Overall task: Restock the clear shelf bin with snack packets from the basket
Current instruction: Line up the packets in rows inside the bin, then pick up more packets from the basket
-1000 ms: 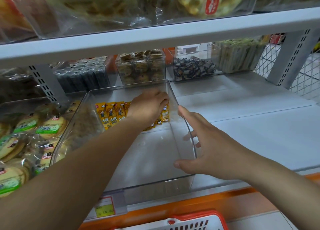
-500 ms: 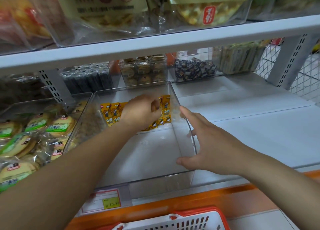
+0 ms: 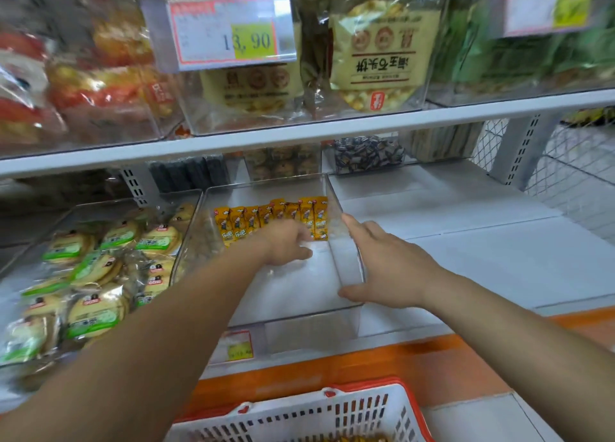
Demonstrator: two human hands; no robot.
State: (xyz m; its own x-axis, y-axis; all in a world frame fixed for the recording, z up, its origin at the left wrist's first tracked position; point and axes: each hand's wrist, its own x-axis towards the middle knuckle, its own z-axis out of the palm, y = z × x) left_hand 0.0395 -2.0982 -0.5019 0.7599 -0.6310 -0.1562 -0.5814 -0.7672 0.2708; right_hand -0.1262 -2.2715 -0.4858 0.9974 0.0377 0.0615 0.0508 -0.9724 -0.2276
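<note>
The clear shelf bin [image 3: 309, 331] stands on the white shelf in front of me. A row of yellow-orange snack packets [image 3: 246, 220] stands upright along its back wall. My left hand [image 3: 286, 245] is inside the bin, just in front of the packets, with loosely curled fingers that hold nothing. My right hand [image 3: 386, 265] rests flat against the outside of the bin's right wall, thumb at the front right corner. The white basket with a red rim [image 3: 332, 415] is at the bottom edge, with a few yellow packets showing inside.
A clear bin of green-labelled round cakes [image 3: 100, 275] sits directly left. The upper shelf board [image 3: 299, 135] hangs low over the bin's back, carrying bagged snacks and a price tag [image 3: 233, 30]. Small bins line the back. Bare white shelf [image 3: 466, 242] lies to the right.
My left hand has drawn back from the packets toward me, leaving them standing in a row. My right hand stays on the bin's wall. The view has tilted upward.
</note>
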